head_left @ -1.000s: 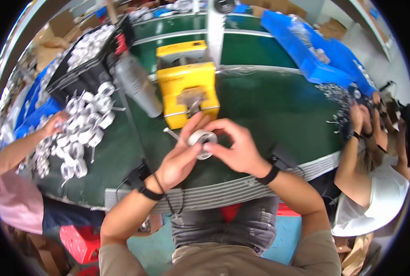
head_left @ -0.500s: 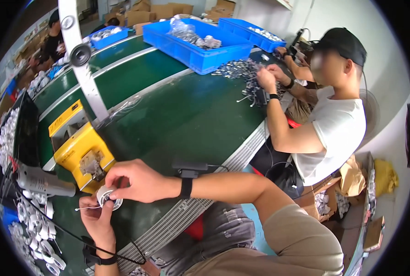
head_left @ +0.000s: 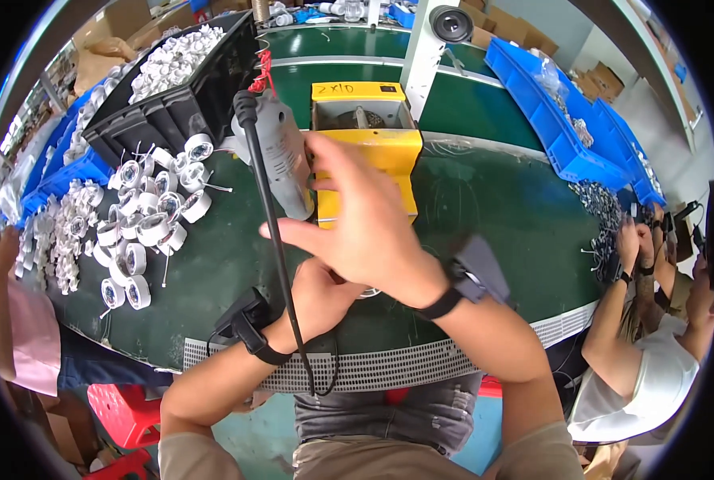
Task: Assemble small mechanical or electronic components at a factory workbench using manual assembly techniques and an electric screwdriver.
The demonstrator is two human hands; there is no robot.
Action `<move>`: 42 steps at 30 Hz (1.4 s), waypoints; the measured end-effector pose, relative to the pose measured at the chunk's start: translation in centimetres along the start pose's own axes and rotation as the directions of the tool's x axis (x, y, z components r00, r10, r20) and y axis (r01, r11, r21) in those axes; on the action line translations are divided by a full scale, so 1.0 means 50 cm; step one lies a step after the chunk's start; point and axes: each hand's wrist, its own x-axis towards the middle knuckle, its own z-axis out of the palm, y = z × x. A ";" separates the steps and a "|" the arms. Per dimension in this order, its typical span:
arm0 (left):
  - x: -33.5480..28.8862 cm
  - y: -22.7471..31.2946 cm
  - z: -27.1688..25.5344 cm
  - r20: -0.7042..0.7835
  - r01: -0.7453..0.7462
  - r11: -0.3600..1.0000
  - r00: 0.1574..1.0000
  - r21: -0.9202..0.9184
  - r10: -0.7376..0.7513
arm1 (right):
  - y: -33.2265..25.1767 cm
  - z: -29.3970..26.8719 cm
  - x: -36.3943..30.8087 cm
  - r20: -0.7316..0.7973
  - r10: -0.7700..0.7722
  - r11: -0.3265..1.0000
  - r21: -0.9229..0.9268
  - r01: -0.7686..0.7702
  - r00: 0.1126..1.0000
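My left hand (head_left: pixel 321 300) is closed near the front of the green work surface. A white round housing (head_left: pixel 370 294) shows only as a sliver of rim at its fingers; the rest is hidden behind my hands. Raised above it, my right hand (head_left: pixel 373 220) has thumb and fingers spread, with nothing seen in them. Its fingertips are beside a grey cylindrical power tool (head_left: pixel 283 160); whether they touch it I cannot tell. Beyond the hand stands a yellow metal fixture (head_left: pixel 365 148), partly covered by it. A black cable (head_left: pixel 273 216) hangs in front of my left hand.
Several white round housings with wires (head_left: pixel 153 212) lie to the left, before a black crate (head_left: pixel 181 88) of white parts. Blue bins (head_left: pixel 565 136) stand at the right, near a co-worker in a white shirt (head_left: pixel 645 376). Another person's pink sleeve (head_left: pixel 29 320) is at far left.
The view has swung to the left. My right hand has let go of the white round housing and moved up and away, opening toward the grey power tool; my left hand keeps the housing.
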 end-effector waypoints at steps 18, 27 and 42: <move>0.033 0.025 -0.024 0.164 0.469 0.860 0.881 -0.200 -0.443 | 0.060 -0.043 0.030 -0.370 0.216 0.917 0.394 -0.058 0.904; 0.039 0.036 -0.025 0.200 0.534 0.825 0.842 -0.183 -0.501 | 0.068 -0.044 0.027 -0.351 0.172 0.936 0.348 -0.042 0.920; 0.040 0.033 -0.028 0.213 0.529 0.814 0.847 -0.240 -0.488 | 0.037 -0.037 -0.066 -0.159 0.264 0.856 0.494 -0.155 0.951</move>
